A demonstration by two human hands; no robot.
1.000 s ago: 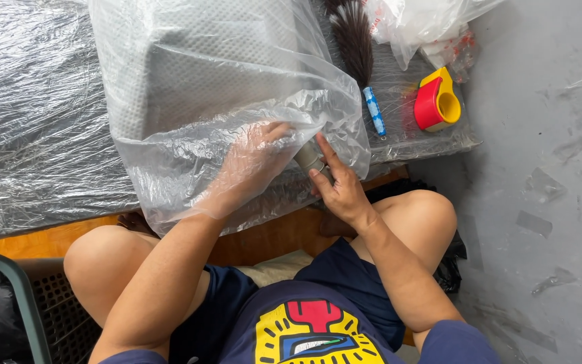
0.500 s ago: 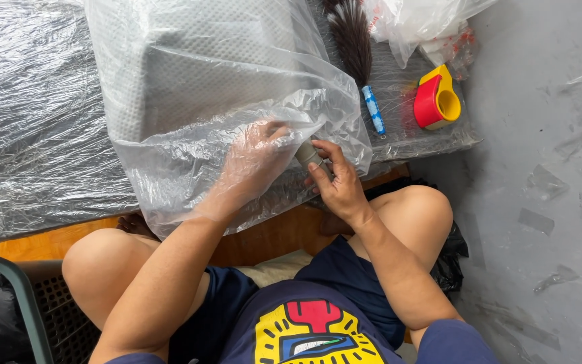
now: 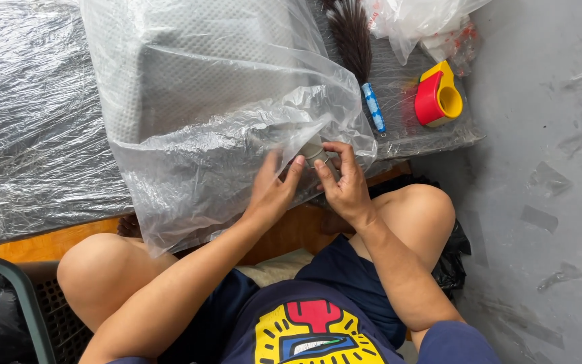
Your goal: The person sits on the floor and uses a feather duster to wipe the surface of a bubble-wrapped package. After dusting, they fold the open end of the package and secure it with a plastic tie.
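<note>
Now that the left hand (image 3: 272, 192) is out of the clear plastic bag (image 3: 190, 155) (half a second ago it was inside, seen through the film), both hands work on the bag's open edge from outside, so my read is the inside work is over and the job has moved to the mouth.

Left to right:
- Far left: crinkled clear plastic sheeting (image 3: 28, 121) covers the low table, lying flat.
- Bottom left corner: dark green crate (image 3: 25, 296) with a perforated wall, beside the person's knee.
- Centre: the bag holds a pale textured pad (image 3: 197, 67). It lies on the table with the open end toward the person.
- Left hand: fingers extended, tips pressing the film at the bag's mouth. Open pinch, not a fist.
- Between the hands: small grey tape roll (image 3: 314, 154), at the bag's edge.
- Right hand (image 3: 345, 185): fingers curled around the roll, gripping it, thumb on the near side.
- Right of the bag: dark feather duster (image 3: 353, 37) with a blue patterned handle, flat on the table.
- Then a red and yellow tape dispenser (image 3: 438, 94), well apart from the hands.
- Top right: bunched white plastic bags (image 3: 419, 20) with red print, too crumpled to make out more.
- Far right: grey floor (image 3: 547, 168) with scraps of clear tape on it.
</note>
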